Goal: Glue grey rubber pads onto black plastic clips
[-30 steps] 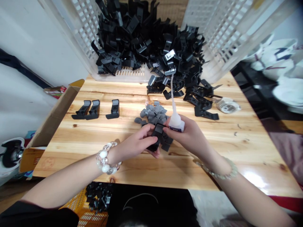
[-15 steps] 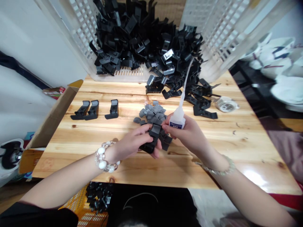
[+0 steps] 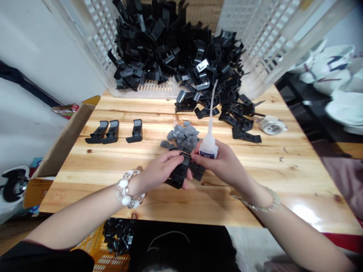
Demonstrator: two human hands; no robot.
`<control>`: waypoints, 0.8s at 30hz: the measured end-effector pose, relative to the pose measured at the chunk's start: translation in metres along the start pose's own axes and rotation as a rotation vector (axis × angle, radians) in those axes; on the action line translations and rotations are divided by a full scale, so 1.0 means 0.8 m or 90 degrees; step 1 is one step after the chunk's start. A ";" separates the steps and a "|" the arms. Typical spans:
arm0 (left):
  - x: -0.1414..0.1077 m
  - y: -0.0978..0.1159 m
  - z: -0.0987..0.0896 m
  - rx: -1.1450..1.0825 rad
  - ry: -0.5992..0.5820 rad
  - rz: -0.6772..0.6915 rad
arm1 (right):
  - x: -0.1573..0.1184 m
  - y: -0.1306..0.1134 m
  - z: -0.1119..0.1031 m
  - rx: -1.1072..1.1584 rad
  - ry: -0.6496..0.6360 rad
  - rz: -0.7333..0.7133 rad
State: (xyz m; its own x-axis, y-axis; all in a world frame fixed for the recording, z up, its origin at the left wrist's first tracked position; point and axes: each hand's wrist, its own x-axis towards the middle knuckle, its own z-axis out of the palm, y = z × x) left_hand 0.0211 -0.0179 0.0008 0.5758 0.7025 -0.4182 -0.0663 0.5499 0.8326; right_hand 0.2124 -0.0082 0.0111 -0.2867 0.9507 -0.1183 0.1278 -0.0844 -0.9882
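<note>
My left hand [image 3: 161, 168] grips a black plastic clip [image 3: 179, 174], its thumb lying on the grey pad [image 3: 185, 158] at the clip's far end. In my right hand [image 3: 219, 158] is a white glue bottle [image 3: 209, 146] with a long thin nozzle pointing up and away. The right thumb and forefinger also meet at the clip's upper right edge; whether they press on it I cannot tell. Just beyond both hands lies a pile of small grey pads [image 3: 185, 136]. Three black clips [image 3: 113, 131] stand at the left of the wooden table [image 3: 153, 206].
A large white plastic crate [image 3: 167, 90] full of black clips takes up the back, with loose clips [image 3: 241, 121] spilling out front. A roll of clear tape [image 3: 272, 125] lies at right. Below the table's left front edge is an orange basket [image 3: 109, 260] of black parts.
The glue bottle has come down and left, its nozzle now more upright. The held clip has dropped slightly toward me, and my left thumb has slid up onto its grey pad.
</note>
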 end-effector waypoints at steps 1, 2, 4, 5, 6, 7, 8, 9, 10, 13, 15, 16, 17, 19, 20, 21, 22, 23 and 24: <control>0.000 0.000 0.000 0.004 0.001 0.001 | 0.000 0.000 0.000 0.000 -0.002 0.002; 0.000 0.001 0.000 0.009 0.002 0.001 | 0.000 0.000 0.000 0.000 -0.003 0.003; -0.001 0.001 0.000 0.023 0.006 0.005 | 0.000 -0.001 -0.001 0.000 -0.004 0.001; -0.001 0.002 0.000 0.033 0.009 0.008 | 0.000 -0.002 -0.001 -0.001 -0.005 0.000; -0.001 0.002 0.000 0.044 0.012 0.011 | 0.000 -0.003 -0.001 -0.002 -0.008 -0.002; -0.001 0.003 0.000 0.053 0.014 0.012 | 0.000 -0.003 -0.001 -0.003 -0.011 -0.003; -0.001 0.003 -0.001 0.059 0.017 0.011 | 0.000 -0.004 -0.001 -0.003 -0.015 -0.003; -0.001 0.003 -0.001 0.062 0.019 0.011 | 0.001 -0.004 -0.001 -0.001 -0.018 -0.003; -0.001 0.003 -0.001 0.063 0.020 0.010 | 0.001 -0.004 -0.002 0.000 -0.019 -0.004; 0.000 0.004 -0.002 0.068 0.020 0.012 | 0.002 -0.003 -0.002 0.000 -0.016 -0.009; 0.000 0.004 -0.003 0.073 0.020 0.012 | 0.002 -0.002 -0.002 0.005 -0.016 -0.012; 0.000 0.004 -0.003 0.077 0.022 0.011 | 0.002 -0.002 -0.002 0.008 -0.018 -0.012; 0.000 0.004 -0.003 0.081 0.023 0.012 | 0.003 -0.001 -0.002 0.012 -0.020 -0.011; -0.001 0.004 -0.003 0.091 0.024 0.016 | 0.002 -0.001 -0.002 0.016 -0.021 -0.011; -0.001 0.004 -0.003 0.096 0.023 0.019 | 0.002 -0.001 -0.003 0.018 -0.021 -0.010; -0.001 0.004 -0.002 0.100 0.023 0.022 | 0.002 -0.001 -0.003 0.021 -0.020 -0.011; -0.001 0.004 -0.002 0.102 0.021 0.025 | 0.001 -0.001 -0.003 0.024 -0.020 -0.010; -0.001 0.004 -0.002 0.103 0.020 0.027 | 0.001 -0.001 -0.003 0.028 -0.020 -0.008; -0.001 0.004 -0.002 0.102 0.018 0.028 | 0.001 -0.001 -0.003 0.030 -0.020 -0.006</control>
State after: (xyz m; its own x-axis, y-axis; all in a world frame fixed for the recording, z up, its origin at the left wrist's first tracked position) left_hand 0.0190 -0.0159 0.0028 0.5520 0.7378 -0.3887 0.0410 0.4415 0.8963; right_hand 0.2146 -0.0068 0.0121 -0.3179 0.9416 -0.1107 0.0804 -0.0896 -0.9927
